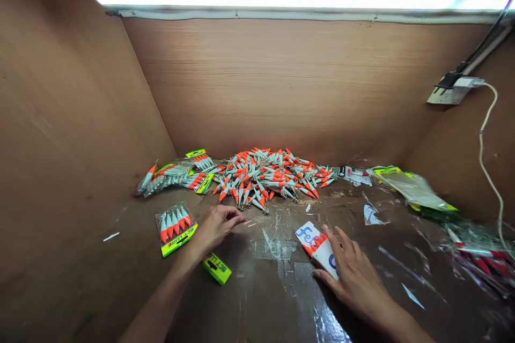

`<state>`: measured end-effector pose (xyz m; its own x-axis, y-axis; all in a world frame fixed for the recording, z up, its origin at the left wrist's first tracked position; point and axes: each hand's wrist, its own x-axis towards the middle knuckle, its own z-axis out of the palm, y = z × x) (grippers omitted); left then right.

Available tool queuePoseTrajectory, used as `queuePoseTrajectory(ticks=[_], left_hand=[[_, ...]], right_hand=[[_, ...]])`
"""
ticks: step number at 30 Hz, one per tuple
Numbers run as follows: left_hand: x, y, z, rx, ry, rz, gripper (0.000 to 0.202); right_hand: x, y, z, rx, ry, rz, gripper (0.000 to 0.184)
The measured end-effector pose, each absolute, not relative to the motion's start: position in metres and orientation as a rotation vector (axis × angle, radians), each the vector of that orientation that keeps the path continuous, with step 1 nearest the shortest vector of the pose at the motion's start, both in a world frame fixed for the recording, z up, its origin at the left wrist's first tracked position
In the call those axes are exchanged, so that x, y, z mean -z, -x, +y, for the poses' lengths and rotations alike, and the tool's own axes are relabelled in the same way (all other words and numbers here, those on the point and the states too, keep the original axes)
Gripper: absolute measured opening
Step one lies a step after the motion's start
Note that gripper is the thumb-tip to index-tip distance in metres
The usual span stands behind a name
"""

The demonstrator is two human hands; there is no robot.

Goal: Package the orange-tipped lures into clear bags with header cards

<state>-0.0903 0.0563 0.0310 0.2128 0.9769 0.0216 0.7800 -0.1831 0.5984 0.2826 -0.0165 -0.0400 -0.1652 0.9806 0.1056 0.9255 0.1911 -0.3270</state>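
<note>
My left hand [219,226] hovers left of centre, thumb and fingertips pinched together; whatever they hold, if anything, cannot be made out. Just under its wrist lies a green BCT LURE header card [218,268], partly covered by the arm. To its left rests a clear pack of orange-and-white fishing lures [175,224]. My right hand [354,270] has its fingers spread over the edge of a white card with blue writing [304,231]. Several orange lure tips [316,245] show on that card, which the hand partly hides.
A big heap of loose lures [265,174] lies against the back wall. Filled packs [173,174] sit left of it. Empty-looking plastic bags [414,187] and red items in plastic [483,262] lie right. A white cable [483,155] hangs from a wall socket [448,95].
</note>
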Motion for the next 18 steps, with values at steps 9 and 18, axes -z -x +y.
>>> queuePoseTrajectory(ticks=[9,18], left_hand=[[-0.032,0.052,0.075,-0.351,-1.964,1.218,0.039],[-0.008,0.011,0.085,-0.221,-2.13,1.127,0.029]], right_hand=[[0.02,-0.304,0.0,-0.406,1.561,-2.158,0.092],[0.011,-0.278,-0.017,-0.503,1.332,-2.284,0.087]])
